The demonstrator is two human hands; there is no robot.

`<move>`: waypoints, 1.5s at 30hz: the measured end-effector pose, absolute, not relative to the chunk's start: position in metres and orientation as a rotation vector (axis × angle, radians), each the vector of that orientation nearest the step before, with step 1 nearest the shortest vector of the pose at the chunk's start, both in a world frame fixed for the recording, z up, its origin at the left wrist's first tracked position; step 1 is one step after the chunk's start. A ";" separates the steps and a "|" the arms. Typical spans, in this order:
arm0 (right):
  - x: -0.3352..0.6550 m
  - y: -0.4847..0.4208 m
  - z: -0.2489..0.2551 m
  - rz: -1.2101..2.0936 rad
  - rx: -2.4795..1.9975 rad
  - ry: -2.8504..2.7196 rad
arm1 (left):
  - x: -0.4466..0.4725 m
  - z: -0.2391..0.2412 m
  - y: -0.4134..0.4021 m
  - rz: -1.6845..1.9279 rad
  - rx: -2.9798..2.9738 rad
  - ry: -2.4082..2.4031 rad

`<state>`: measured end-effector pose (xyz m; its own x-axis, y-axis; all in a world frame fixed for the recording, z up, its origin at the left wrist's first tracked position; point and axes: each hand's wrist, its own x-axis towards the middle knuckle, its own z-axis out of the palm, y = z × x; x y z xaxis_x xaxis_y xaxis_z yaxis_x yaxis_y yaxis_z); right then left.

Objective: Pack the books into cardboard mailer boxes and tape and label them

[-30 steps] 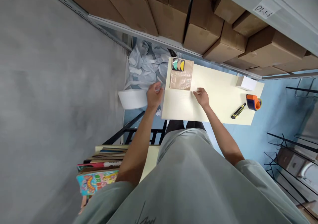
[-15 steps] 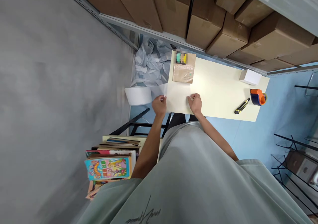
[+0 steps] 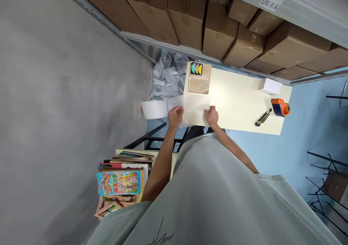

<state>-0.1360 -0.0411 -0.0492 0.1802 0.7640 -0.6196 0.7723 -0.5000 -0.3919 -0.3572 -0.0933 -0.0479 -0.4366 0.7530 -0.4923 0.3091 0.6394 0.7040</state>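
Note:
A thin white sheet (image 3: pixel 195 109) lies on the cream table in front of me, in line with a strip that runs left to a white roll (image 3: pixel 154 109). My left hand (image 3: pixel 175 117) pinches the sheet at the table's left edge, thumb and fingers together. On the sheet's right edge is my right hand (image 3: pixel 211 116), its fingers curled in and closed on that edge. Just beyond the sheet lies a brown book (image 3: pixel 199 83) with green, pink and yellow half-circles on its cover. Neither hand touches the book.
The table (image 3: pixel 236 103) also bears a white box (image 3: pixel 270 86), a cutter knife (image 3: pixel 263 117) and an orange-and-blue tape dispenser (image 3: pixel 280 107). Crumpled paper (image 3: pixel 168 74) fills the space behind left. Books (image 3: pixel 119 182) are stacked beside my left arm. Cardboard boxes (image 3: pixel 220 38) line the shelf above.
The view has shifted slightly. My left hand has come a little to the right with the sheet, and the strip by the roll looks flatter. My right hand has barely moved.

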 end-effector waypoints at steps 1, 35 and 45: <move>-0.138 -0.039 -0.047 -1.293 2.397 1.536 | -0.356 -0.046 -0.093 0.681 0.822 2.021; 0.139 0.002 -0.032 -1.170 2.372 1.497 | -0.202 -0.042 -0.040 0.613 0.802 2.012; 0.130 0.002 -0.032 -1.054 2.384 1.449 | -0.242 -0.021 -0.052 0.830 0.425 1.828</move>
